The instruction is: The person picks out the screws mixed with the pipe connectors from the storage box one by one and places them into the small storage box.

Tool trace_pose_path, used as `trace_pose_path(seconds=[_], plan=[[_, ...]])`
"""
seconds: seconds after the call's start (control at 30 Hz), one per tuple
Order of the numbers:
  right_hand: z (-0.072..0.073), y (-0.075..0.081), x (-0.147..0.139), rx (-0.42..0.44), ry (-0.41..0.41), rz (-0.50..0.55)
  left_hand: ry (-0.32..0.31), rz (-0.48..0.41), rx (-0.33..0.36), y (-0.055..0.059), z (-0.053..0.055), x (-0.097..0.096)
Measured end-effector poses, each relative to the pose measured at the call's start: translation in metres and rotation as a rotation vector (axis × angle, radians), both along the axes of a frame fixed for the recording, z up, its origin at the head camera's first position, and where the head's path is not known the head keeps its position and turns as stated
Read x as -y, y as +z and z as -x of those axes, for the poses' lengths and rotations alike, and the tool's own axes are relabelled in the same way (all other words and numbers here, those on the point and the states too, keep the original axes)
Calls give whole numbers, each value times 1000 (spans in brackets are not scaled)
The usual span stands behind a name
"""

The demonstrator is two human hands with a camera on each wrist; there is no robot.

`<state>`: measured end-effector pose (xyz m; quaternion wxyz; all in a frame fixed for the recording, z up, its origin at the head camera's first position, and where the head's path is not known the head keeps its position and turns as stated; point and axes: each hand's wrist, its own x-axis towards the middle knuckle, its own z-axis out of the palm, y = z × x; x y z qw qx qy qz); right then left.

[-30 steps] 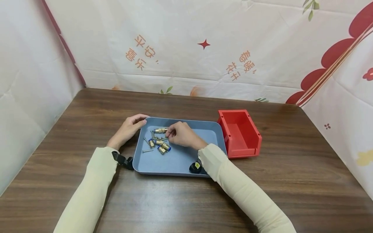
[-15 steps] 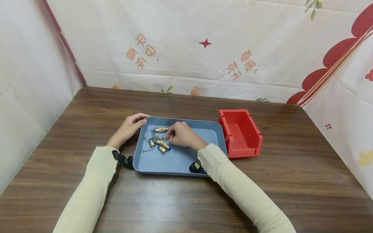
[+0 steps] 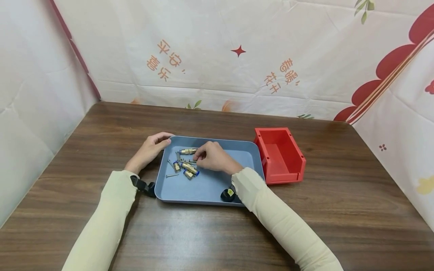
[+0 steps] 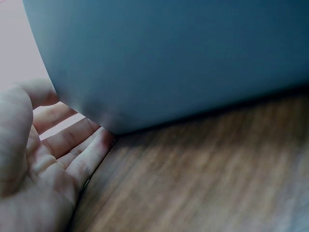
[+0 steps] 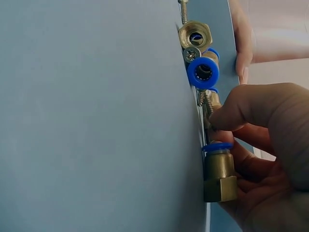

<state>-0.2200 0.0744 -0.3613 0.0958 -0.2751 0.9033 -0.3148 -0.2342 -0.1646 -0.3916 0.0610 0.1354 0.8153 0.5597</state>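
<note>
My left hand (image 3: pixel 148 151) holds the far left corner of the blue-grey tray (image 3: pixel 207 192), thumb at the rim and fingers along the outer wall. Inside the tray, screws (image 3: pixel 172 175) and brass push-in fittings with blue collars (image 3: pixel 188 174) lie loosely grouped at the left. Over this group, my right hand (image 3: pixel 214 157) bends its fingers down and pinches a screw (image 5: pixel 209 103) between thumb and finger. Right below those fingertips in the right wrist view stands a brass fitting (image 5: pixel 220 174). Another pair of fittings (image 3: pixel 188 151) lies behind, towards the far wall of the tray.
A red open-front bin (image 3: pixel 279 156) stands against the tray's right side. Both rest on a brown wood-grain table (image 3: pixel 190 233). A printed white cloth (image 3: pixel 210 67) hangs behind the table. Black wrist cameras (image 3: pixel 228 194) hang under both cuffs.
The right fingers have shifted very slightly among the screws, and a screw by the fingertips has turned a little. The left hand, tray and red bin stay in place.
</note>
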Motion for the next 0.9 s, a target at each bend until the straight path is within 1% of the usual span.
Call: trace_pose_path(seconds=[0.17,0.37,0.63,0.9], plan=[[0,1,0,33,-25,27,0,-5,5,1,0,1],[1,2,1,47,-32,34,-3,-7,11,1,0,1],[2,8,0,-24,-15,46,-10,5,-14,-2,2,2],[1,14,-1,-30,5,37,-4,6,-20,-4,3,2]])
